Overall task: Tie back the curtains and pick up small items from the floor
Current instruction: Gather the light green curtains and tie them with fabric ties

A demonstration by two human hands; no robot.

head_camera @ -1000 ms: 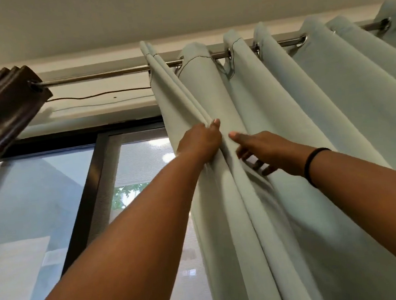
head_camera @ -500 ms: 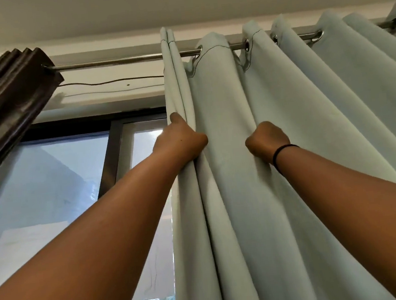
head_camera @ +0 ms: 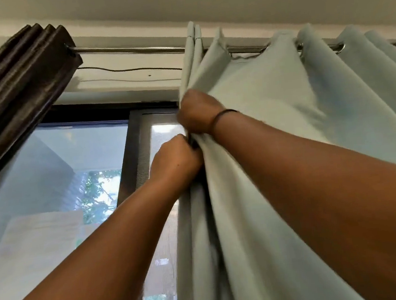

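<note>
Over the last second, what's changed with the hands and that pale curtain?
The right hand has crossed leftward to the pale curtain's leading edge and gripped its folds, now just above the left hand. The left hand kept its grip but slid lower. The folds are bunched tighter. The rod and dark curtain are unchanged.

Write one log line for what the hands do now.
left hand: grips curtain edge | right hand: grips folds above | curtain: bunched, untied
</note>
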